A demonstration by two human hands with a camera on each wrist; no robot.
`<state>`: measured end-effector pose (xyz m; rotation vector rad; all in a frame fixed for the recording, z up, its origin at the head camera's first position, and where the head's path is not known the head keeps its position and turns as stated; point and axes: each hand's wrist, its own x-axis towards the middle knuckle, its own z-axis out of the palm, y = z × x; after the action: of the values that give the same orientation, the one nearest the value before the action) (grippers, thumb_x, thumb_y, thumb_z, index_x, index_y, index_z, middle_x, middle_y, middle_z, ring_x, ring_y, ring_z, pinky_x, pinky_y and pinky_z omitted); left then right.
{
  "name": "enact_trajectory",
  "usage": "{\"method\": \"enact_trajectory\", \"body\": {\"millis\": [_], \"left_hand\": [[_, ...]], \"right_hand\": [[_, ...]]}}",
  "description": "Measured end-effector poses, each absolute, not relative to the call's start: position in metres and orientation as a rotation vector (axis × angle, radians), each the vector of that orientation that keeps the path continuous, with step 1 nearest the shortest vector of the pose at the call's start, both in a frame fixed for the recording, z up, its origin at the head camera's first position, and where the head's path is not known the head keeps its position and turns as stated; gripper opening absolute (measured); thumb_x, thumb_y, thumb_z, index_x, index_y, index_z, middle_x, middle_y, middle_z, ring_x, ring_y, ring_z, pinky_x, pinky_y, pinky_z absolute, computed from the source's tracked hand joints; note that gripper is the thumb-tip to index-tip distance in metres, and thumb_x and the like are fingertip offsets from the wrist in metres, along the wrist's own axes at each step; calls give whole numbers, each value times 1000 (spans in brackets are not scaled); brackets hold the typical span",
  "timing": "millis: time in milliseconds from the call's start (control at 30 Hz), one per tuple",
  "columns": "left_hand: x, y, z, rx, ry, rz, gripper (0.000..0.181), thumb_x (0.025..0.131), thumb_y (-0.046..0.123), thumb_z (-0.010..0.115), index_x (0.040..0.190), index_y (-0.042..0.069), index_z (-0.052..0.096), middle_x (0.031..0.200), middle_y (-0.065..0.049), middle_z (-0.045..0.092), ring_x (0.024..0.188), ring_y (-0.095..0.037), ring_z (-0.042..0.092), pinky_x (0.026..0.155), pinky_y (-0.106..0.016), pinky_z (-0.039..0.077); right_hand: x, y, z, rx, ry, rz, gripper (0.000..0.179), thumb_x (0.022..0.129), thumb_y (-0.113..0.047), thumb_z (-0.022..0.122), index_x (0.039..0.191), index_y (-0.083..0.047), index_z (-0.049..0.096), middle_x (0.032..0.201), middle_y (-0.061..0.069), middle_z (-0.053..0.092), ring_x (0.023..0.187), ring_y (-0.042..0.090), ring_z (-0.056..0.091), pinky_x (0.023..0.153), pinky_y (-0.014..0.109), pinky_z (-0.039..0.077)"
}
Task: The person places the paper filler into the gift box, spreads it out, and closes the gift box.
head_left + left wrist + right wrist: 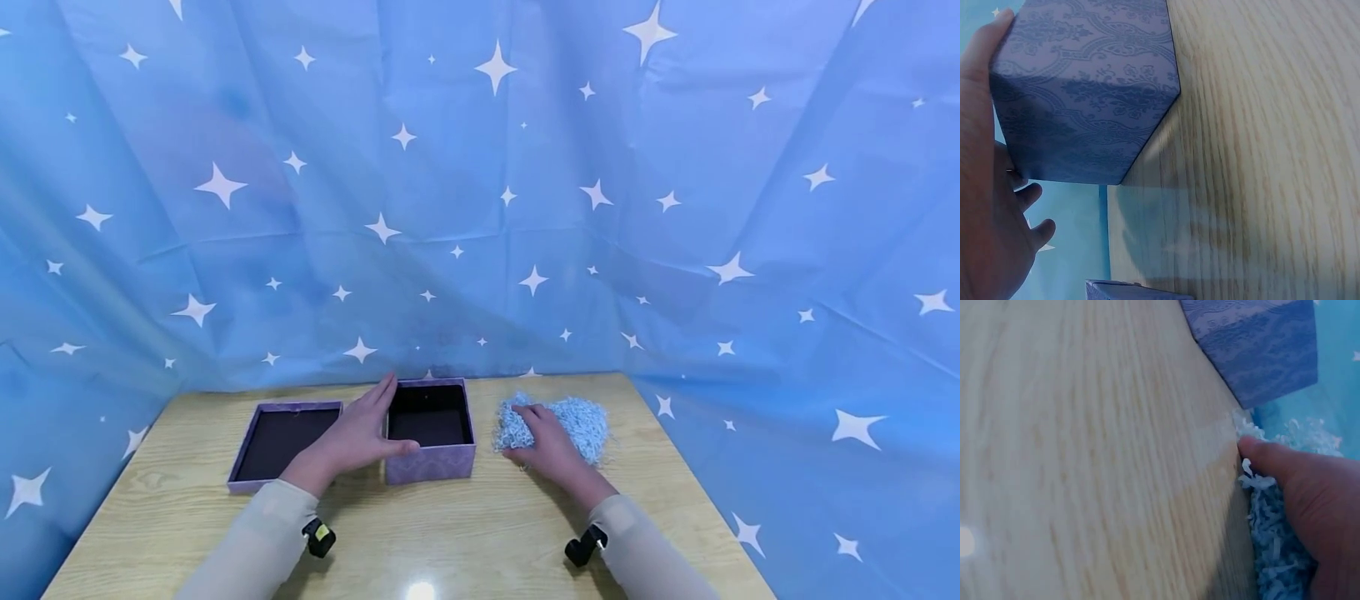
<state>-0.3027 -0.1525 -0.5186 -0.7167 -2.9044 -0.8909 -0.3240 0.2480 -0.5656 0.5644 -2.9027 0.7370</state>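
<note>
A purple patterned box (431, 464) with a dark inside stands lidless on the table. My left hand (356, 437) spans its left side, the thumb at the front rim and straight fingers near the back left corner. In the left wrist view, some fingers (1044, 232) stand apart from the box (1085, 125). To the box's right lies a heap of light-blue shredded paper (585, 425). My right hand (551, 446) grips the left part of this heap; in the right wrist view its thumb (1266, 456) presses against the strands, while the fingertips are hidden.
The matching box lid (285, 446) lies inside up on the wooden table (450, 542), left of the box. A blue curtain with white stars (465, 208) hangs behind and along both sides of the table.
</note>
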Motion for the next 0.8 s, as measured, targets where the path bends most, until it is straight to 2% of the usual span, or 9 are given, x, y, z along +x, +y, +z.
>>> {"method": "enact_trajectory", "body": {"millis": [133, 233, 300, 400, 633, 800], "left_hand": [[-302, -154, -519, -736, -2870, -938, 127, 91, 75, 77, 178, 7, 13, 185, -17, 11, 165, -52, 19, 121, -82, 24], [-304, -153, -520, -726, -2880, -925, 124, 93, 68, 80, 178, 7, 13, 184, -18, 11, 165, -50, 19, 123, -79, 24], [-305, -152, -519, -716, -2895, -899, 123, 94, 66, 81, 178, 5, 13, 184, -19, 11, 166, -49, 18, 127, -74, 24], [-305, -152, -518, -700, -2911, -869, 123, 95, 66, 81, 178, 5, 13, 184, -18, 10, 167, -47, 18, 127, -73, 25], [-304, -152, -515, -677, -2930, -875, 124, 94, 65, 81, 178, 7, 12, 185, -14, 9, 167, -46, 17, 126, -75, 23], [-306, -152, -518, -683, -2939, -868, 124, 95, 67, 80, 178, 8, 11, 185, -14, 8, 167, -46, 17, 126, -77, 23]], "right_hand": [[-326, 249, -562, 553, -2872, 829, 85, 92, -25, 95, 165, -13, 53, 147, 12, 61, 130, 33, 63, 109, 52, 56], [-326, 252, -557, 546, -2818, 886, 84, 90, -18, 95, 164, -11, 55, 142, 12, 64, 127, 34, 64, 108, 53, 56], [-327, 254, -551, 546, -2780, 903, 82, 90, -15, 95, 162, -10, 56, 142, 13, 65, 129, 36, 64, 110, 55, 55], [-329, 257, -539, 566, -2730, 910, 80, 91, -14, 95, 160, -7, 57, 143, 16, 65, 133, 39, 63, 112, 58, 53], [-328, 262, -510, 579, -2650, 967, 78, 93, -16, 93, 161, -5, 56, 154, 20, 61, 144, 44, 56, 118, 63, 46], [-326, 262, -495, 610, -2578, 1007, 78, 92, -15, 93, 161, -6, 57, 153, 20, 62, 143, 45, 56, 118, 65, 45]]}}
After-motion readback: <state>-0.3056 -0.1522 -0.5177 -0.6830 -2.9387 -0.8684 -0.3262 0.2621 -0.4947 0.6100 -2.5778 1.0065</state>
